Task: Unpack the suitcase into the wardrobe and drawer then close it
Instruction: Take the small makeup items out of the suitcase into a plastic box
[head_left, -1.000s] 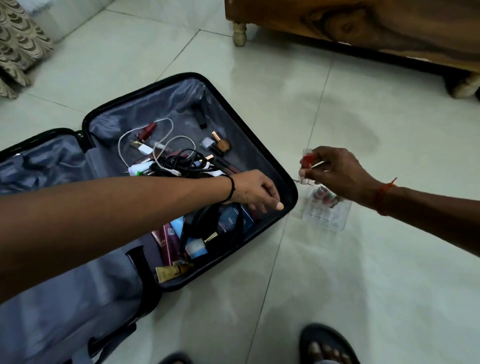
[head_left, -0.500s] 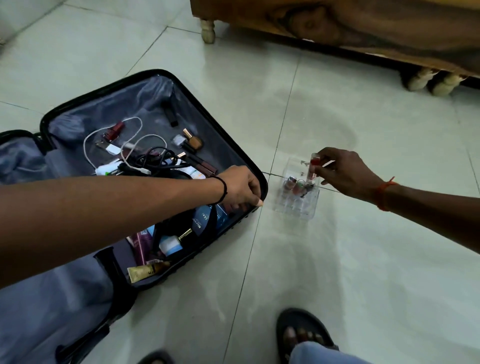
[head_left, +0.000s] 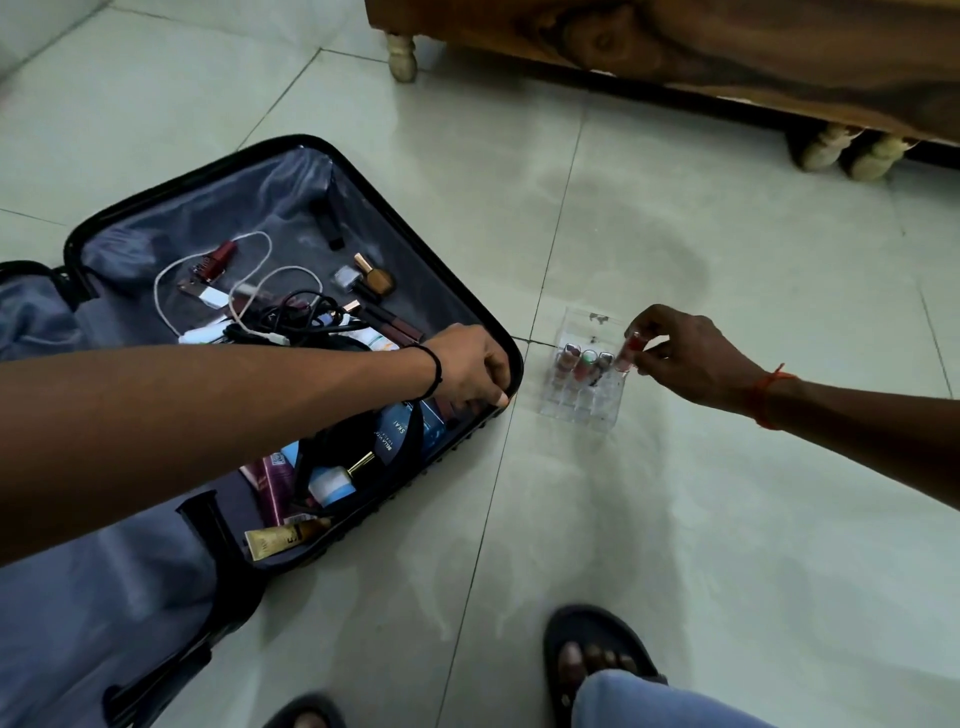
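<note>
A black suitcase (head_left: 322, 148) lies open on the tiled floor, its grey lining holding cables (head_left: 291, 319), cosmetic bottles and tubes. My left hand (head_left: 470, 366) reaches across it to the right rim, fingers curled down over the items there; what it holds, if anything, is hidden. To the right of the case a clear plastic organiser (head_left: 584, 384) stands on the floor with three small bottles in its slots. My right hand (head_left: 685, 353) pinches a small red-capped bottle (head_left: 628, 353) at the organiser's right rear slot.
Wooden furniture (head_left: 727, 52) on turned pale legs (head_left: 402, 60) runs along the top. My sandalled foot (head_left: 592, 660) and trouser leg are at the bottom. The suitcase's other half (head_left: 78, 623) lies at the lower left.
My right hand has carried the red-capped bottle down from above the floor into the organiser. My left hand has stayed at the suitcase's right rim. The camera view has shifted.
</note>
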